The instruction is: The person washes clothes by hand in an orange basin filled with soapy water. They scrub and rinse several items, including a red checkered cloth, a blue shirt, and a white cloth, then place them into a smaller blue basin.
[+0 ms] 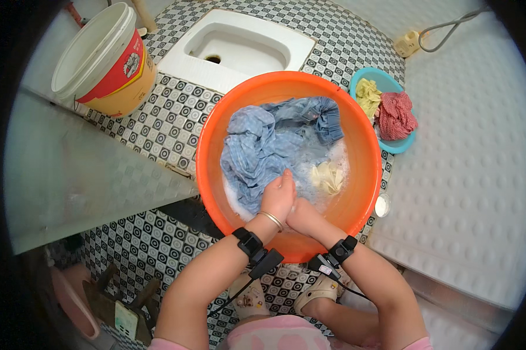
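An orange plastic basin [362, 175] stands before me with soapy water in it. Light blue patterned cloth [250, 153] is heaped in its left half, a blue garment with a gathered elastic edge [328, 120] lies at the far side, and a cream cloth [328, 177] sits among the suds at the right. My left hand [280, 194] and my right hand [302, 214] meet over the near part of the basin, fingers curled towards each other. Whether anything is between them I cannot tell. The left hand is beside the blue cloth's near edge. Both wrists wear black strapped devices.
Beyond the basin is a white squat toilet [241, 81]. A large bucket [114, 65] stands at the far left, near a glass panel [92, 175]. To the right are a turquoise basin [394, 146] with yellow and red cloths, a small round container [382, 205] and a yellowish bottle [407, 43].
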A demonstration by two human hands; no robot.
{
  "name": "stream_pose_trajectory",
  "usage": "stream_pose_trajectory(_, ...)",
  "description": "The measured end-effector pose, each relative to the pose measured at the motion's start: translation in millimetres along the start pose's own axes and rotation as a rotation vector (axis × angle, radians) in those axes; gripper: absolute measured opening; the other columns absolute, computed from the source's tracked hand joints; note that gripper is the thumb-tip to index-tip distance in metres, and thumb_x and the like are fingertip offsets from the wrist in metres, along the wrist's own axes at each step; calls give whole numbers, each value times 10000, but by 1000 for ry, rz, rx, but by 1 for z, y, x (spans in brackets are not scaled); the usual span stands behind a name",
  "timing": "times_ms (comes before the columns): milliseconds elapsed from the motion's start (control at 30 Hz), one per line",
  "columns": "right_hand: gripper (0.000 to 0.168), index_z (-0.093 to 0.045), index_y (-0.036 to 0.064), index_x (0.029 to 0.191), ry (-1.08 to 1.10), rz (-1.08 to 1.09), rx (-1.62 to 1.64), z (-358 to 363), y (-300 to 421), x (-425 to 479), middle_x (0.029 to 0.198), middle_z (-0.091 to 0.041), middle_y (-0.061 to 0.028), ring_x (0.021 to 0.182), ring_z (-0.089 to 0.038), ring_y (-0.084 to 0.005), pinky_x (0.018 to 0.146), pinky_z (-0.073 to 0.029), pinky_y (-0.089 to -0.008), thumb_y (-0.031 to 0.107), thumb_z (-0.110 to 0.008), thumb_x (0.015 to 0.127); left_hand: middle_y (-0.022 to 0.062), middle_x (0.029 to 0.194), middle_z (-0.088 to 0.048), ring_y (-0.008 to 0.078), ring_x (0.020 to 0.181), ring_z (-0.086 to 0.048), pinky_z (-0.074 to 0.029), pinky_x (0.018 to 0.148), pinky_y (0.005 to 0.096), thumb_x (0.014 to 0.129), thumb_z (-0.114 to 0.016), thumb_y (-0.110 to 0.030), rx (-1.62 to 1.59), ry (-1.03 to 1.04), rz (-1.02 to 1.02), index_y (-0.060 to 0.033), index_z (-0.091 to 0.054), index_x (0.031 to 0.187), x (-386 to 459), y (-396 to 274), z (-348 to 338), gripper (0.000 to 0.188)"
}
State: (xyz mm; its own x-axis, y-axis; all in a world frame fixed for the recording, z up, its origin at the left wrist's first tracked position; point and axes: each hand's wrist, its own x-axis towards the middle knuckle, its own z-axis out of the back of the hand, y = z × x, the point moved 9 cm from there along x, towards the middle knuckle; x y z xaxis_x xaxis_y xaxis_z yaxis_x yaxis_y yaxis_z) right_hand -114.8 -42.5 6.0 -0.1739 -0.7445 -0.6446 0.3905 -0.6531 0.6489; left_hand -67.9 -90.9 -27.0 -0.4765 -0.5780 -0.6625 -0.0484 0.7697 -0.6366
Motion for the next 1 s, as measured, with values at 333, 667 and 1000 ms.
stream_pose_trajectory(333, 243, -651, 13, 807, -122, 192, -362, 0, -17, 6, 799, -624, -231, 762, -597, -405, 694, -475, -461, 238, -585, 742, 300, 757, -556, 468, 742, -521, -411, 682, 475, 927, -301, -411, 720, -182, -219, 70, -561, 746, -9, -35, -16, 576)
stream_pose_trajectory(667, 374, -534, -5, 1054, -305, 142, -82, 45, 2, -6, 928, -592, -259, 887, -577, -397, 780, -458, -414, 148, -605, 720, 116, 746, -591, 249, 755, -576, -425, 692, 396, 918, -406, -366, 348, -46, -26, -6, -583, 830, 20, -9, -15, 411)
stream_pose_trajectory(1000, 410, -544, 31, 1076, 169, -120, -425, 56, -77, 19, 1032, -601, -206, 966, -573, -341, 822, -449, -382, 187, -643, 710, 204, 1137, -531, 285, 1015, -527, -412, 857, 326, 858, -447, -408, 690, 178, 205, 50, -405, 1246, -22, 22, -32, 601)
